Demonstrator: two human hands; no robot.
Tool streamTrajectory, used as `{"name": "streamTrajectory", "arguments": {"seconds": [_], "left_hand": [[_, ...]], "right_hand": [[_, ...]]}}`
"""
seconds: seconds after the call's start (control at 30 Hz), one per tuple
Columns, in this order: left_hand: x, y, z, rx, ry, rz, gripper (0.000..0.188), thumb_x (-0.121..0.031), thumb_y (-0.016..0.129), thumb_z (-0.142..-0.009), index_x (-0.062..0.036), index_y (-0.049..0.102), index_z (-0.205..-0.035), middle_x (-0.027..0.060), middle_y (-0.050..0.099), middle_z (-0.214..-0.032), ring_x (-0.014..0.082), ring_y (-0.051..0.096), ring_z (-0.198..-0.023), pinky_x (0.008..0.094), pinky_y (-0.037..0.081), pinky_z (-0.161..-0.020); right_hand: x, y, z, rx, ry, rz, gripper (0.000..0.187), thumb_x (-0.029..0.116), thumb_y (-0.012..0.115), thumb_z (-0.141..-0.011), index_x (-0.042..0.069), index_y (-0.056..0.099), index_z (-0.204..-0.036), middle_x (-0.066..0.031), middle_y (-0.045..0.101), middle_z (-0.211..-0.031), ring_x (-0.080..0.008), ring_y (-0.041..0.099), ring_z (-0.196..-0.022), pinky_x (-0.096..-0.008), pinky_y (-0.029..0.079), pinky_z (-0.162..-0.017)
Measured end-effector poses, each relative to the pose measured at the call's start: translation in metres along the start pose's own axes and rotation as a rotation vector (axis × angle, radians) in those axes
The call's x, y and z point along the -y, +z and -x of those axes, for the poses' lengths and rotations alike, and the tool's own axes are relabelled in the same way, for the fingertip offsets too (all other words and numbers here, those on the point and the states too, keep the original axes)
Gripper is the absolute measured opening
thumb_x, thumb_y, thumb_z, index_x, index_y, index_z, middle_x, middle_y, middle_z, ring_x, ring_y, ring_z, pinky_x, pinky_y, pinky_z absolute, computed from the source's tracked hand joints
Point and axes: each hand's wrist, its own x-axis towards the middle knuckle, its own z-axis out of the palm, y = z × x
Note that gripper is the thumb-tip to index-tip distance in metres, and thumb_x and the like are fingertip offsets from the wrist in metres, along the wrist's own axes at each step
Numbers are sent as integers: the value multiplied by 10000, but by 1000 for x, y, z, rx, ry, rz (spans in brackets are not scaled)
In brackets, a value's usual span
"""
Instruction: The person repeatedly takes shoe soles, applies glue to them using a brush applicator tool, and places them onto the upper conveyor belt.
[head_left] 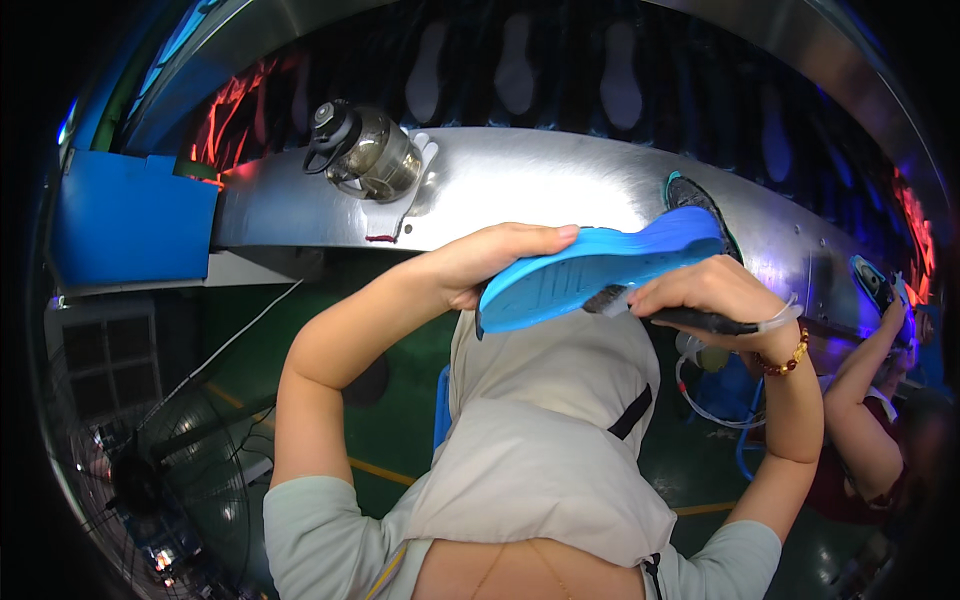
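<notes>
1. We see the left hand (505, 262) gripping one blue shoe sole (600, 250) by its near end, thumb along the upper rim, the other fingers mostly hidden behind.

2. The right hand (705, 295) closes round one dark-handled brush (607, 298), a clear tube trailing past the wrist; its bristles sit just ahead of the fingertips, at the sole's grooved inner face, contact uncertain.

3. We judge the sole light and springy, moulded foam or rubber, hard to break but apt to bend; wet patches, if any, would be slippery. The outer rim and the end under the left fingers look the best hold.

4. Beyond the right fingers, we count one dark shoe upper (688, 192), partly hidden, on the metal table (540, 180).

5. Farther out from the left fingers: one bottle (375, 160) and one pale glove (393, 218), overlapping.

6. Well beyond both hands, we make out at least four pale sole-shaped pieces (516, 65); dimness hides any exact total.
</notes>
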Motion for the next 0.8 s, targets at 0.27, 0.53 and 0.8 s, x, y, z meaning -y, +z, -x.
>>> {"name": "streamTrajectory", "arguments": {"seconds": [0.27,0.53,0.8], "left_hand": [[6,-15,6,-69,32,89,525,-361,487,-872,54,441,-1191,188,536,-1086,183,573,-932,291,484,-797],[14,-13,-13,-60,183,237,505,-363,404,-906,22,392,-1232,176,528,-1114,203,571,-960,322,476,-826],[18,-1,-34,-96,285,144,460,-353,359,-918,9,426,-1194,119,543,-1056,168,553,-925,287,468,-758]], "right_hand": [[-30,-2,7,-132,19,-110,166,40,641,-707,19,628,-871,-104,651,-884,-229,630,-808,-295,490,-719],[8,7,-24,-252,212,-270,205,158,637,-753,-37,630,-818,-79,630,-699,-113,592,-641,-216,463,-595],[-10,26,-71,-553,456,-500,298,202,561,-786,-45,560,-620,-92,552,-530,-132,568,-462,-217,444,-436]]}}
